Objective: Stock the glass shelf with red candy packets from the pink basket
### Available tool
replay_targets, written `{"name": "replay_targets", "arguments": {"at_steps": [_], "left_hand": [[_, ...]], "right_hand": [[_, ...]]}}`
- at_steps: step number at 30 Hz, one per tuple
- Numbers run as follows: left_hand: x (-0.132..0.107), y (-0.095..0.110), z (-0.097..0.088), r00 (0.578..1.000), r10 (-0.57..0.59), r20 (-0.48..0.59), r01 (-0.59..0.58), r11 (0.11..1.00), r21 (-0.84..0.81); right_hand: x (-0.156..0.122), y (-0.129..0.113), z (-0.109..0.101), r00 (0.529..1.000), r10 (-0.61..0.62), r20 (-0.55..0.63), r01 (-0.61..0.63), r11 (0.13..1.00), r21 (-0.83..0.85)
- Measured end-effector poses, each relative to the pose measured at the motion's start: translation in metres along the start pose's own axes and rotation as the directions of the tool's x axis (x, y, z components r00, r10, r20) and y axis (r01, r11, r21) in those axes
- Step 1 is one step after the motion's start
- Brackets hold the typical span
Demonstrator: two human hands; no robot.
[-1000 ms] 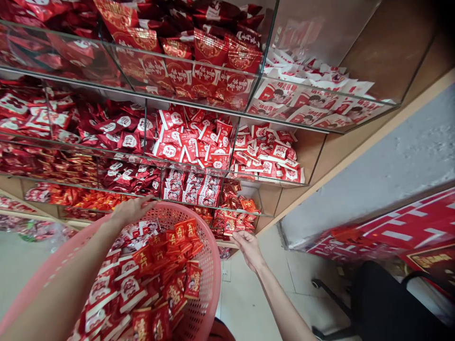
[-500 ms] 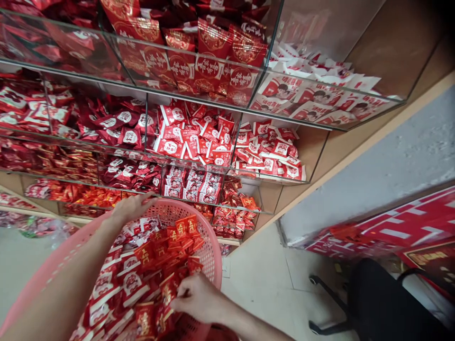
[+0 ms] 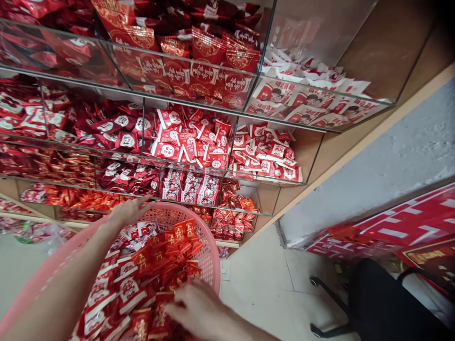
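A round pink plastic basket [image 3: 209, 237] with a perforated wall holds a heap of small wrapped packets, probably sweets. White-and-red packets [image 3: 128, 290] lie on its left side and orange-red packets [image 3: 147, 260] on its right. My left hand [image 3: 130, 211] grips the basket's far rim, fingers closed over the edge. Inside the basket, at its near right, my right hand [image 3: 199, 305] is low over the pile. Its curled fingers are blurred by motion and reach a red-and-gold packet [image 3: 161, 315]; whether they hold it is unclear.
Shelves with clear-fronted bins stand ahead, filled with red packets [image 3: 192, 142], white packets [image 3: 313, 97] and large dark-red packets [image 3: 206, 71]. A black swivel chair [image 3: 384, 298] is at the lower right on the tiled floor [image 3: 256, 284]. Red printed boxes [image 3: 398, 227] lie by the grey wall [image 3: 384, 156].
My right hand has moved slightly down and toward me over the packets. The view has shifted a little. My left hand stays on the rim.
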State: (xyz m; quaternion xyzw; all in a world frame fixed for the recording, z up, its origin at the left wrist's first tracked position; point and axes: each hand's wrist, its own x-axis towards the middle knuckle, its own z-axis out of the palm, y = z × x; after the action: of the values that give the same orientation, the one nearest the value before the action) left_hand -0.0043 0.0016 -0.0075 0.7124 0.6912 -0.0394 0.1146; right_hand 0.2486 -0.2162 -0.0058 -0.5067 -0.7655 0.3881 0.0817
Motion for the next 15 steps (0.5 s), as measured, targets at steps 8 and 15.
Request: {"name": "replay_targets", "arguments": {"at_steps": [8,15], "left_hand": [[-0.004,0.004,-0.005,1.000,-0.007,0.030,0.003,0.990,0.139],[0.004,-0.007,0.004,1.000,0.001,0.016,-0.002,0.998,0.056]], "right_hand": [[0.066,0.132,-0.057,0.645,0.621,-0.446,0.073,0.530,0.845],[0.122,0.212,-0.041,0.510,0.844,-0.165,-0.056,0.224,0.973]]}}
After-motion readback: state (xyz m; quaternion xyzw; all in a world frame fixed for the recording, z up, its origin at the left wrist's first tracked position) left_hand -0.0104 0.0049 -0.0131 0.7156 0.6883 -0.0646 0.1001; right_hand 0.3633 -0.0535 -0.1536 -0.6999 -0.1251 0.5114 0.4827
